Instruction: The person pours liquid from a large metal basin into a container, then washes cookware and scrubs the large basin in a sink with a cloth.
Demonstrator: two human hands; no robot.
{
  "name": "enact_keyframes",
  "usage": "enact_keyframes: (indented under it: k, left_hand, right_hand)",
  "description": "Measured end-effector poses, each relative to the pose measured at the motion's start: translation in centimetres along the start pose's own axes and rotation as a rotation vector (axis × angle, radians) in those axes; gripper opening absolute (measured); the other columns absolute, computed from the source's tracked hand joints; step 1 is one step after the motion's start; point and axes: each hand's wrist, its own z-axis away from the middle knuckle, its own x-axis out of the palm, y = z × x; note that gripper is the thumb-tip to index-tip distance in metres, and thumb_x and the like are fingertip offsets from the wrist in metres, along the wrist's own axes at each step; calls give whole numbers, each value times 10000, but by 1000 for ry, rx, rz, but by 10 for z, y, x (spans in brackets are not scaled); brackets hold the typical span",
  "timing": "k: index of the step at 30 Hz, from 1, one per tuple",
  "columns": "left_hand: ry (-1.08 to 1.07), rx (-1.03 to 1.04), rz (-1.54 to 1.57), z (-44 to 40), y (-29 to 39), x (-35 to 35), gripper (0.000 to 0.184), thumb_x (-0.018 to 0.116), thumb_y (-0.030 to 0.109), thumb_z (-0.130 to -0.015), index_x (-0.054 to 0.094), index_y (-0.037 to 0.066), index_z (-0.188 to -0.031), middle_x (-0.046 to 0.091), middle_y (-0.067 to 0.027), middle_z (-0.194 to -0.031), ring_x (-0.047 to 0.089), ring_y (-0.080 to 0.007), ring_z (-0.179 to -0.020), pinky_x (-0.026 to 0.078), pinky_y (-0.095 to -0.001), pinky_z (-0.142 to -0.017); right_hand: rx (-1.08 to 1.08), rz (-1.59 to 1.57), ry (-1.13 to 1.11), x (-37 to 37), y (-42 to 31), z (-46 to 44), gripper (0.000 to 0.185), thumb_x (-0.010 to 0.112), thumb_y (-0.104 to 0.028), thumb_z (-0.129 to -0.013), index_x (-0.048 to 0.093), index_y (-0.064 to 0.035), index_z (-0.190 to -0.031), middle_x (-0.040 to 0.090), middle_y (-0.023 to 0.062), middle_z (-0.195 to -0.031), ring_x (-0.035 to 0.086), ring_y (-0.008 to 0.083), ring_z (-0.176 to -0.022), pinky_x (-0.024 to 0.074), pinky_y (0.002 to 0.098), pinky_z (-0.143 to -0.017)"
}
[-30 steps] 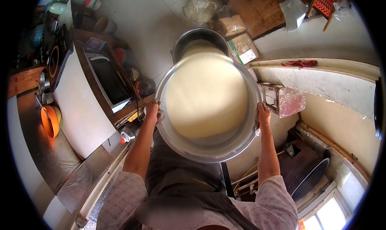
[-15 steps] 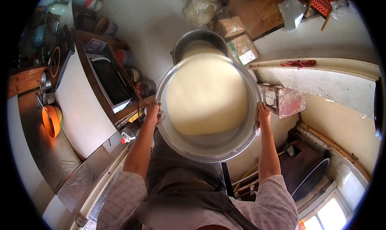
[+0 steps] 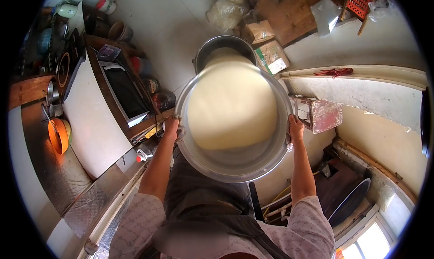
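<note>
Pale liquid (image 3: 233,107) has drawn back a little across the wide metal basin (image 3: 239,164) since the earlier frame, baring more metal on the side behind the grips. The left grip (image 3: 171,127) and right grip (image 3: 296,127) are clasped around opposite sides of the basin, which is tilted between them. Beyond both grips, the liquid runs over the far rim into a metal bucket (image 3: 209,51). A worn red stool (image 3: 327,114) stands just outside the right grip; a red-capped bottle (image 3: 144,154) is near the left grip.
</note>
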Motion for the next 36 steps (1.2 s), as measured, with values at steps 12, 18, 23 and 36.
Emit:
enact_keyframes:
  k: [12, 18, 23, 36]
  left_hand:
    - [-72, -85, 79, -10, -7, -4, 273, 440, -3, -814, 608, 106, -1001, 568, -3, -844, 529, -126, -668, 437, -280, -495]
    - [-97, -44, 98, -21, -24, -7, 348, 439, -18, -785, 595, 95, -1075, 583, -14, -899, 558, -144, -699, 455, -290, -484]
    - [-103, -52, 127, -14, -22, -6, 349, 443, -2, -770, 624, 80, -1057, 588, -18, -873, 573, -160, -732, 472, -308, -513]
    - [-70, 52, 242, 0, -12, -7, 366, 449, 4, -739, 655, 31, -1040, 623, -21, -888, 567, -151, -746, 469, -313, -643]
  right_hand:
    - [-48, 87, 44, 3, 23, -18, 575, 638, -524, -859, 660, 50, -841, 641, 140, -712, 585, 232, -676, 458, 399, -643]
    - [-77, 183, 26, -1, 7, -12, 590, 629, -539, -858, 664, 50, -848, 650, 186, -735, 604, 291, -686, 464, 423, -659]
    - [-61, 103, 1, -5, -10, -2, 565, 645, -516, -854, 671, 49, -847, 661, 183, -749, 613, 277, -702, 468, 417, -667]
    - [-195, 5, 10, -3, 15, -17, 504, 674, -454, -852, 672, 47, -797, 621, 72, -654, 559, 147, -630, 459, 354, -603]
